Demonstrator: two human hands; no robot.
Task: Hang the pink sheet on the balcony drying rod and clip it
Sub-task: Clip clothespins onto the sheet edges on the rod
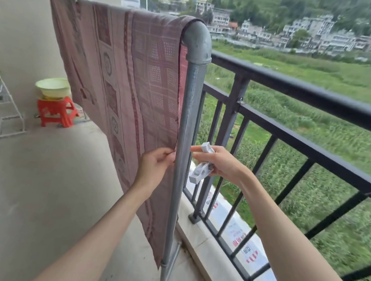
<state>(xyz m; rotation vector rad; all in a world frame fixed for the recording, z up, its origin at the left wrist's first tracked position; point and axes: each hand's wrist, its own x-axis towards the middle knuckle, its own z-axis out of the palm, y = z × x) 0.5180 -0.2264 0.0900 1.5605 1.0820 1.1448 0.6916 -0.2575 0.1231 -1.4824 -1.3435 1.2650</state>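
Left hand [156,163] pinching pink sheet [123,73] edge beside grey post [185,140], right hand [219,163] gripping white clips [202,166], sheet draped over drying rod [146,12]

A home balcony, high up in an apartment building. A dark metal railing [295,91] is running along the right side, and beyond it green fields and a far hillside with pale houses are spreading out well below. A grey pipe drying rack [187,118] is standing just beside the railing with a pink patterned sheet [123,73] hanging over its top rod. The floor [43,184] is bare concrete. At the far left, against a plain wall, a pale basin [53,86] is sitting on a red plastic stool [57,112], near a white wire plant stand [2,112].
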